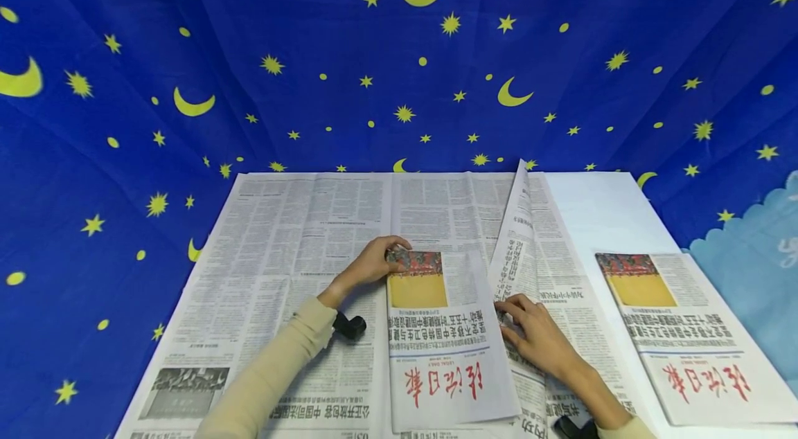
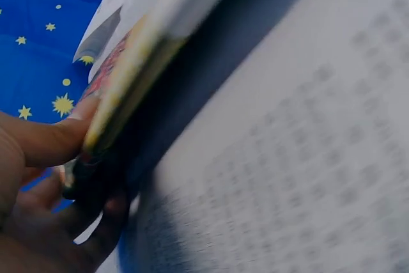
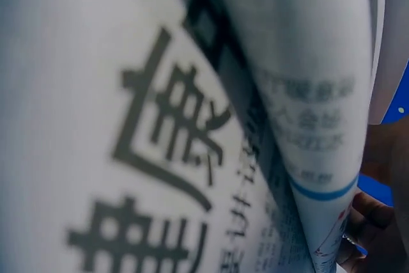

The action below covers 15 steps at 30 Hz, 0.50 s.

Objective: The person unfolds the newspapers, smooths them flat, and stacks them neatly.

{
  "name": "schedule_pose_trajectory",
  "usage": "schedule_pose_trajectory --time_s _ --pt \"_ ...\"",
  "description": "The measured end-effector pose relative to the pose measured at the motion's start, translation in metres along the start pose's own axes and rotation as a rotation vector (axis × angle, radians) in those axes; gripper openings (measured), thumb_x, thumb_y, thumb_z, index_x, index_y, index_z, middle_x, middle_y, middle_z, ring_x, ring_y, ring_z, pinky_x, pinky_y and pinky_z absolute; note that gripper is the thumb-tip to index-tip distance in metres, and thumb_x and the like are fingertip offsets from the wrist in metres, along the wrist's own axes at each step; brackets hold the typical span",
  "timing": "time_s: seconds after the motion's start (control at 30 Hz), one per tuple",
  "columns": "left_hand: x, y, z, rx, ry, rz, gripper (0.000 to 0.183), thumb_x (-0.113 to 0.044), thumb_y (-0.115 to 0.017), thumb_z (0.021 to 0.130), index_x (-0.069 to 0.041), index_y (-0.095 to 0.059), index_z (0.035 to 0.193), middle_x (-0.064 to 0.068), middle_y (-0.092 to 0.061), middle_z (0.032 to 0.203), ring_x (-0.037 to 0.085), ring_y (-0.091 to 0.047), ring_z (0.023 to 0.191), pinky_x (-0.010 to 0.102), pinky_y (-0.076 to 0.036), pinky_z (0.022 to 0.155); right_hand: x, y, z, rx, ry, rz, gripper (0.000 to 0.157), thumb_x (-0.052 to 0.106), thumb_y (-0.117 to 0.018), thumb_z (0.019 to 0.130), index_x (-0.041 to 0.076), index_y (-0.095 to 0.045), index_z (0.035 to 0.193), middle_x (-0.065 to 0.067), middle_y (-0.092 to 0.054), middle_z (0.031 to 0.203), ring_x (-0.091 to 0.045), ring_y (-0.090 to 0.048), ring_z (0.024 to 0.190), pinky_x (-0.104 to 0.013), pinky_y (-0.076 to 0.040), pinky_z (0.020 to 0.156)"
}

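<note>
A folded newspaper (image 1: 449, 349) with a red title and a red-and-yellow photo lies upside down to me over a spread newspaper (image 1: 337, 217). At its far left corner my left hand (image 1: 374, 260) pinches the folded edge. In the left wrist view the thumb (image 2: 54, 139) is on the near face, with the other fingers behind the thick fold, which is raised off the sheet below. My right hand (image 1: 539, 336) grips the right edge, thumb and fingers together there. The right wrist view shows its fingers (image 3: 370, 212) partly hidden behind the curved paper.
Beside the folded newspaper a loose page (image 1: 516, 238) stands up in a narrow fold. A second folded newspaper (image 1: 692, 335) with the same front page lies at the right of the white table (image 1: 605, 210). Blue cloth (image 1: 337, 30) with moons and stars hangs behind and at the sides.
</note>
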State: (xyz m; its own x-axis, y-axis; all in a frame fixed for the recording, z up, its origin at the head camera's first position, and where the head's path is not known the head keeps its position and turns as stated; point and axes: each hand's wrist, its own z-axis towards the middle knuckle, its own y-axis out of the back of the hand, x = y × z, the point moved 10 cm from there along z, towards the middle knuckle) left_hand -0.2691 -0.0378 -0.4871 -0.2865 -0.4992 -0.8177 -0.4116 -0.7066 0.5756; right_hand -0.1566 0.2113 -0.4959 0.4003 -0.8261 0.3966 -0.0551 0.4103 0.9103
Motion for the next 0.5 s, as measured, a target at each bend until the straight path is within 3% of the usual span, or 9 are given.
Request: schedule_pose_trajectory --time_s 0.1,0.2,0.37,0.5 --pt "-0.0009 -0.0049 0.0016 0.109 0.008 -0.024 0.031 0.002 -0.066 0.089 0.004 -0.063 0.12 0.019 -0.065 0.108 0.016 -0.058 0.079 0.029 -0.047 0.07 -0.0005 -0.0012 -0.0003 0.008 -0.003 0.008 0.04 0.019 -0.074 0.086 0.009 -0.066 0.124 0.001 -0.06 0.112 -0.002 -0.048 0.08 -0.031 -0.036 0.075" --pt "-0.0034 -0.0079 0.0029 0.176 -0.01 -0.049 0.023 0.004 -0.064 0.09 0.006 -0.066 0.113 0.018 -0.066 0.099 0.011 -0.057 0.073 0.025 -0.048 0.066 -0.0004 -0.0012 -0.0004 0.005 -0.001 0.016 0.038 0.019 -0.073 0.088 0.009 -0.066 0.124 0.002 -0.06 0.112 -0.001 -0.046 0.079 -0.03 -0.035 0.074" --pt "-0.005 -0.0092 0.004 0.192 -0.033 -0.071 0.015 0.001 -0.067 0.089 0.001 -0.069 0.104 0.014 -0.066 0.094 0.01 -0.057 0.073 0.025 -0.048 0.068 -0.0015 -0.0021 0.0001 0.009 -0.003 0.015 0.036 0.017 -0.071 0.089 0.008 -0.066 0.124 0.002 -0.061 0.113 0.001 -0.043 0.078 -0.029 -0.035 0.073" --pt "-0.0007 -0.0089 0.0032 0.19 -0.008 -0.125 0.012 -0.001 -0.068 0.089 -0.003 -0.069 0.1 0.01 -0.065 0.09 0.011 -0.053 0.068 0.026 -0.045 0.066 -0.0024 -0.0023 0.0003 0.022 -0.011 0.002 0.039 0.015 -0.071 0.089 0.006 -0.064 0.126 0.002 -0.06 0.113 0.002 -0.044 0.079 -0.031 -0.037 0.075"
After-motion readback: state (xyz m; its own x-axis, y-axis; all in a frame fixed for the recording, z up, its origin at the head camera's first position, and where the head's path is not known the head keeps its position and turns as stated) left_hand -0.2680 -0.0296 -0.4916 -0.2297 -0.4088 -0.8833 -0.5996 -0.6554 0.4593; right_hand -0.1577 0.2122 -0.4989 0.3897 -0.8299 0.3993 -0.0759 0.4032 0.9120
